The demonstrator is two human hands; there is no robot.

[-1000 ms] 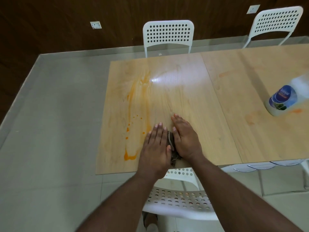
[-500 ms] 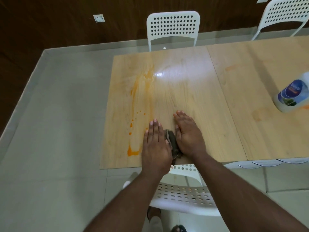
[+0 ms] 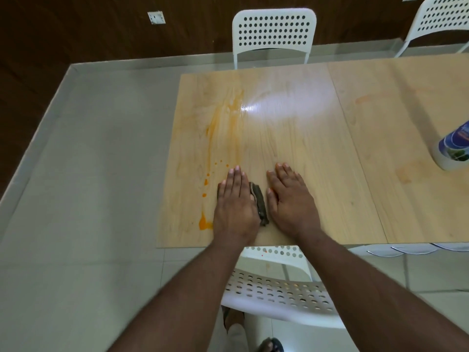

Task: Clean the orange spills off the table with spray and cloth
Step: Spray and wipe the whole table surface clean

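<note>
Nearest to me, a white perforated chair (image 3: 279, 293) sits tucked under the near edge of the wooden table (image 3: 304, 153), and both my forearms reach over it. My left hand (image 3: 234, 208) lies flat with straight fingers on top of a dark cloth (image 3: 258, 203), pressing it to the table near the near edge; only a strip of the cloth shows, along the hand's right side. My right hand (image 3: 290, 201) lies just right of the cloth, palm down, fingers straight and a little spread, flat on the wood and holding nothing. I cannot tell whether its thumb touches the cloth.

Just left of my left hand is a bright orange puddle (image 3: 204, 223), with small orange drops (image 3: 206, 182) scattered beyond it. Farther on, a pale orange smear (image 3: 223, 118) runs toward the far edge. At the right, well apart from my hands, the spray bottle (image 3: 454, 148) stands on the table, cut off by the picture edge, with a faint orange stain (image 3: 406, 171) near it. Beyond the table stand two more white chairs (image 3: 274, 31).
</note>
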